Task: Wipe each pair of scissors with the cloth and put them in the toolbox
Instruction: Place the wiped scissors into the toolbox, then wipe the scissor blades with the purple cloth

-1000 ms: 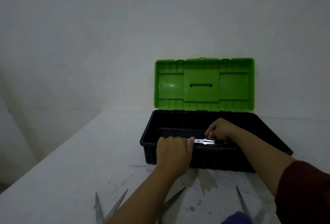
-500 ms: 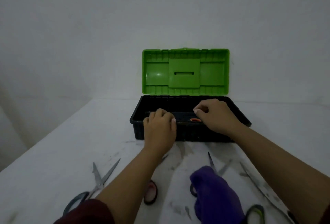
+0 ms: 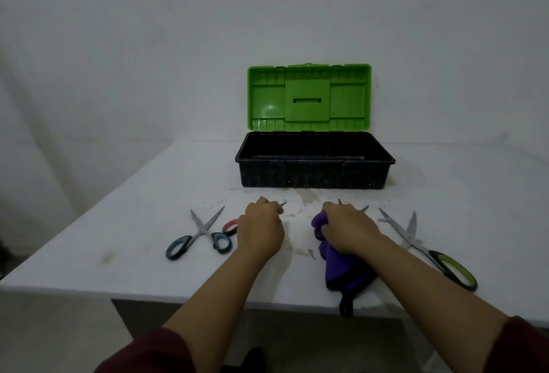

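Blue-handled steel scissors lie on white counter, far left. Left hand curled over red-handled scissors, grip unclear. Right hand clutches purple cloth. Green-handled long scissors far right. Open green-lidded black toolbox behind. Judged step: picking next pair; next, lift, wipe.

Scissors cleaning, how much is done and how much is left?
Done: cannot tell; the open green-lidded black plastic toolbox hides its floor from here. In hand: the left hand rests on red-handled scissors, and the right hand grips the purple cloth. Left: blue-handled scissors, green-and-black-handled scissors, and blade tips of another pair beyond the right hand.
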